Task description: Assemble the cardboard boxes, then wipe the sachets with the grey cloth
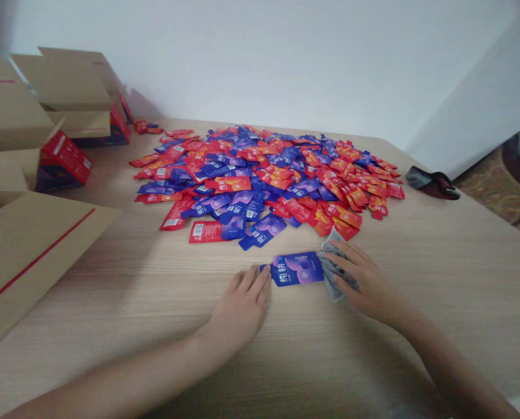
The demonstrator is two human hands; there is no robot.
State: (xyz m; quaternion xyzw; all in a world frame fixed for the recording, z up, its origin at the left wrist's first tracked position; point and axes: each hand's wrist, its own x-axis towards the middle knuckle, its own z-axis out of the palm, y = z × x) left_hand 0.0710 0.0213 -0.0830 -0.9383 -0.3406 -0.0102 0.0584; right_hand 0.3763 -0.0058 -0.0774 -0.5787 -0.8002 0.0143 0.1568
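A blue-purple sachet with white characters lies flat on the table in front of me, its narrow tab pointing left. My left hand presses its fingertips on that tab and pins it down, fingers together. Over the right end of the sachet sits a crumpled grey cloth, gripped under the bent fingers of my right hand. The cloth hides that end of the sachet. Just beyond both hands spreads a big loose pile of red and blue sachets.
Opened cardboard boxes with raised flaps stand along the left side. A dark, shiny curved object lies near the table's right edge. A white wall rises behind the pile.
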